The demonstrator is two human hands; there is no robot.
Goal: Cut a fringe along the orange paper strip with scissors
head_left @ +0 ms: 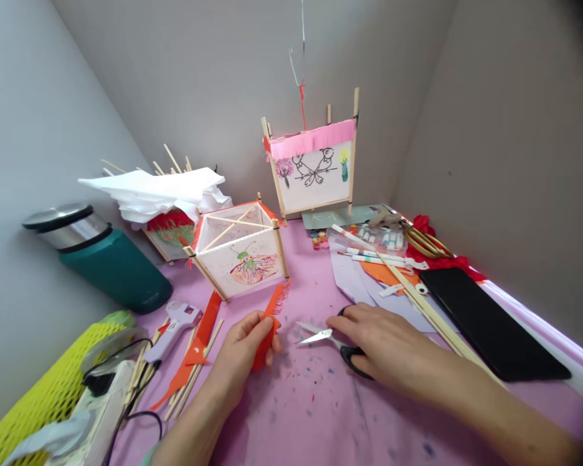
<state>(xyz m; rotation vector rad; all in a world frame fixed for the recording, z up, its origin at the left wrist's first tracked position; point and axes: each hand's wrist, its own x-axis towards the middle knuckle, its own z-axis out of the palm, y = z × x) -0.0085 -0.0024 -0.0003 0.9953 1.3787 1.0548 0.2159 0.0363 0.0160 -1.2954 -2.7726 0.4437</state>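
Pinched between the thumb and fingers of my left hand [252, 340] is an orange-red paper strip [274, 301], its upper end cut into a fringe. My right hand [379, 336] grips a pair of scissors [321, 335] by the black handles, blades parted and pointing left toward the strip without touching it. Just beyond my left hand stands a stick-framed lantern [253, 262] with a butterfly drawn on its white side. Farther back, a second lantern [315, 171] with a pink fringe and two drawn birds stands under a red string.
A teal bottle [111, 265], lilac glue gun [175, 327], power strip [94, 414] and red paper [199, 349] with sticks lie left. White paper [160, 188] covers another lantern. At right are markers [369, 254], wooden sticks [432, 310] and a black phone [490, 323].
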